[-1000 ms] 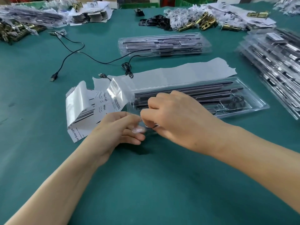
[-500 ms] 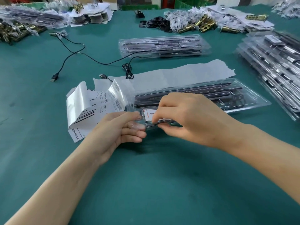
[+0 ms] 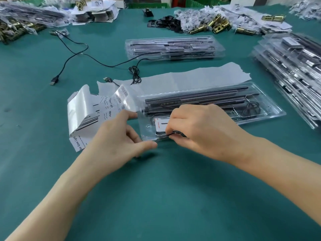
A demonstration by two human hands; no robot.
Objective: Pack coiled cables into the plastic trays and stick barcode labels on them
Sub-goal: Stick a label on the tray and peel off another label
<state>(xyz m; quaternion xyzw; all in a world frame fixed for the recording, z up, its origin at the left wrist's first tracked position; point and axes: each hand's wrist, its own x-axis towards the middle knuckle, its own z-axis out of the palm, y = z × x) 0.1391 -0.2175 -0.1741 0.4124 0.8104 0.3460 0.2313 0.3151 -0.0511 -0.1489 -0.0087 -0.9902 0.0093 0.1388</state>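
Observation:
A clear plastic tray [image 3: 271,111] with long black bars and a coiled black cable [image 3: 251,108] lies across the middle of the green table. A white card with red print [image 3: 160,125] shows in its near-left compartment. My right hand [image 3: 196,129] has its fingers curled over the tray's front edge, pinching a thin black piece there. My left hand [image 3: 119,143] holds the tray's near-left corner between thumb and fingers. A curled strip of barcode labels [image 3: 90,115] lies just left of the tray.
A long backing strip [image 3: 191,79] lies behind the tray. A loose black USB cable [image 3: 76,51] snakes across the left. Packed trays sit at the back centre [image 3: 173,47] and stacked at the right edge [image 3: 291,75]. Brass hardware and bags [image 3: 215,23] crowd the far edge.
My right hand slid rightward along the tray's front edge, uncovering the white card. My left hand shifted its fingers on the tray's corner.

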